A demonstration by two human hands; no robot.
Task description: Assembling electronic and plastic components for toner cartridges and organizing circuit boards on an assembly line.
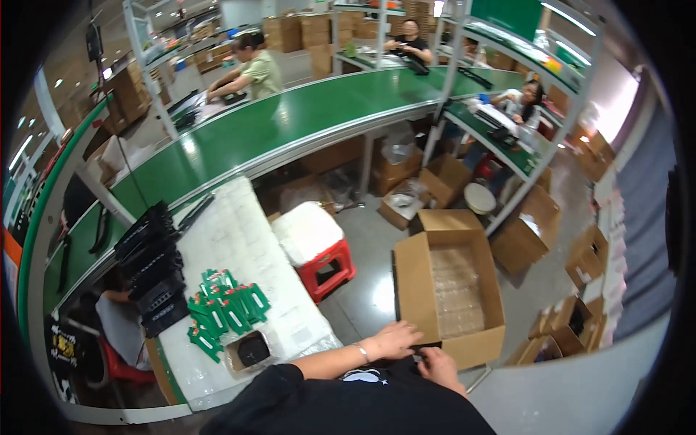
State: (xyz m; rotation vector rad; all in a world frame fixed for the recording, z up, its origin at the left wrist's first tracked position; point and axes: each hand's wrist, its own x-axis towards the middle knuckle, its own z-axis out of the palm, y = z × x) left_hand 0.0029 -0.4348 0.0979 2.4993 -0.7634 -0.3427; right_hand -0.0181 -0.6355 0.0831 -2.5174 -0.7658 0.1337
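An open cardboard carton stands in front of me, slightly right, its flaps folded out. Clear plastic packaging lies inside it. My left hand reaches across to the carton's near left corner, fingers stretched out over the flap edge. Just right of it and closer to my body, my right hand has its fingers curled inward at the same corner. Something small and dark shows between the two hands, too hidden to name.
On my left, a white-covered table holds green packets, a small box with a black item and stacked black plastic parts. A red stool stands beyond. Several people work along the green conveyor; more cartons stand right.
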